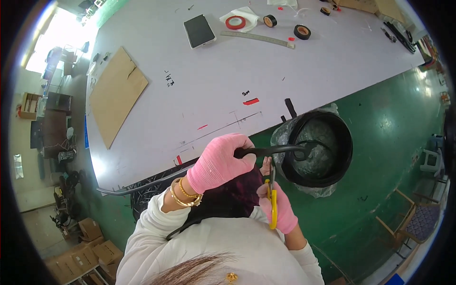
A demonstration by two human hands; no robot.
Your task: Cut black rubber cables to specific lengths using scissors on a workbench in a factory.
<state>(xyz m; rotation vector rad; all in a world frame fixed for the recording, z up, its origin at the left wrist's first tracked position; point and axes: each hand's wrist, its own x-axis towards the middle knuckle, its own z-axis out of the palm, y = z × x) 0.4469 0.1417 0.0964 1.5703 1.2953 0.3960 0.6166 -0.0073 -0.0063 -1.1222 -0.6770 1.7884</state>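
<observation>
Right now I count one black cable (270,150), one pair of yellow-handled scissors (272,202) and one black bin (344,156). My left hand (219,162), in a pink glove, is clenched round the cable, which is thin, glossy and curves over the bin's mouth. My right hand (281,206) grips the scissors just below it.

White table (213,90) with tape rolls (302,32)

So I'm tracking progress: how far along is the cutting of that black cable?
Done: nothing clearly cut; the black bin shows only its liner. In hand: left hand grips the black cable, right hand holds yellow scissors below it. Left: the cut itself.
</observation>
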